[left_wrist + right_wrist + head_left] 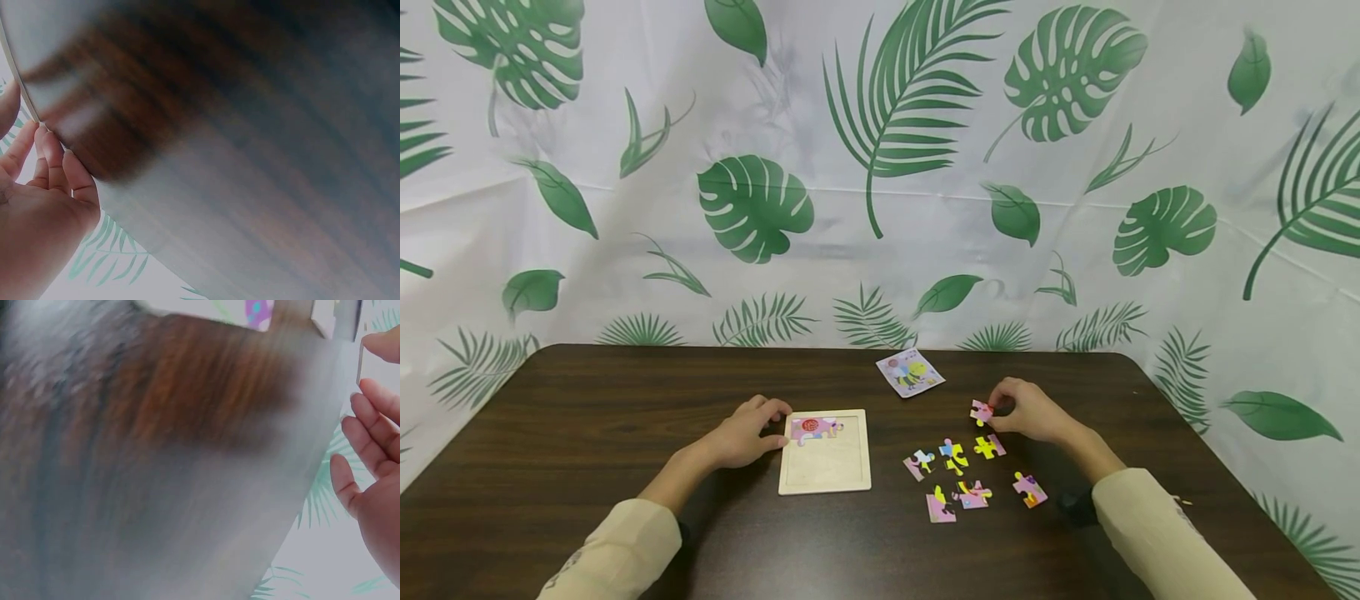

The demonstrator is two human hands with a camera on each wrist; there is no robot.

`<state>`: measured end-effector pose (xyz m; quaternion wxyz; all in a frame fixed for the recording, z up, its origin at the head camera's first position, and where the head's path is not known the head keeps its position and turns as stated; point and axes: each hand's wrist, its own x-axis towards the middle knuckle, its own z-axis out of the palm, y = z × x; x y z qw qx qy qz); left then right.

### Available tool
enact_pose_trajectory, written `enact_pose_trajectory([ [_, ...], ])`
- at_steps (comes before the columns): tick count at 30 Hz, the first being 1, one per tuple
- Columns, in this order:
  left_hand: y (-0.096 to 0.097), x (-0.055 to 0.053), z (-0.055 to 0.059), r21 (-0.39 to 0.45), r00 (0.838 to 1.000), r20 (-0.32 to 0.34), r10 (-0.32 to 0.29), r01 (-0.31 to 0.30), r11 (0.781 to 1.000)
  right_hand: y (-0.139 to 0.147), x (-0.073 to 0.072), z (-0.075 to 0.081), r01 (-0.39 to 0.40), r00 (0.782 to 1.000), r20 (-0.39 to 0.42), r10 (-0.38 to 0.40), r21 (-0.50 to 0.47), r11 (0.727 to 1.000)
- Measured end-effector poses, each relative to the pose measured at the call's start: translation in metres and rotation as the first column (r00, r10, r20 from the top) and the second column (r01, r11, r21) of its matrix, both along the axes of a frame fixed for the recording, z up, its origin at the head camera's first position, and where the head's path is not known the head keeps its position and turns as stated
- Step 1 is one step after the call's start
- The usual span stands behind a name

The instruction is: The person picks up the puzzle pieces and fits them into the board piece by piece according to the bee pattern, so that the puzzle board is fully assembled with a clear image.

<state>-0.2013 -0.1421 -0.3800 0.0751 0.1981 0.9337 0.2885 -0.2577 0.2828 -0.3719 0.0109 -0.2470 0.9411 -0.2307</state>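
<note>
At the left of the head view, my left hand (747,432) holds the left edge of a square wooden puzzle tray (827,485), its thumb and fingers by the upper left corner. Joined pink puzzle pieces (812,428) with a red round shape lie in the tray's upper left. My right hand (1028,408) pinches a pink puzzle piece (981,412) between thumb and fingers, on the right side. In the right wrist view that puzzle piece (360,365) appears edge-on at the fingertips. Just below it lies a yellow and pink piece (989,447).
Several loose puzzle pieces (972,495) lie scattered between tray and right arm. A square bee picture card (910,372) sits near the back edge of the dark wooden table (700,379). Behind the table hangs a white leaf-patterned cloth (925,217).
</note>
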Motion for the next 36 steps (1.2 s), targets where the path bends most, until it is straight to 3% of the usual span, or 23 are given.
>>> enact_pose_trajectory([
  [12, 0.0, -0.001, 0.0, 0.001, 1.0, 0.011, 0.005, -0.005, 1.0, -0.024, -0.003, 0.006, -0.046, 0.999, -0.004, 0.046, -0.035, 0.998],
  [19, -0.005, -0.005, -0.005, 0.006, 0.999, -0.034, -0.029, 0.029, 1.0, -0.048, -0.005, 0.01, -0.093, 0.995, -0.023, 0.092, -0.034, 0.995],
  [27, -0.001, -0.002, 0.001, 0.003, 1.0, 0.006, 0.006, -0.006, 1.0, -0.08, -0.006, 0.011, -0.149, 0.989, 0.003, 0.149, -0.028, 0.988],
  [36, 0.0, -0.002, 0.0, -0.009, 1.0, 0.01, 0.01, -0.01, 1.0, -0.116, -0.003, 0.011, -0.232, 0.973, -0.002, 0.232, -0.031, 0.972],
])
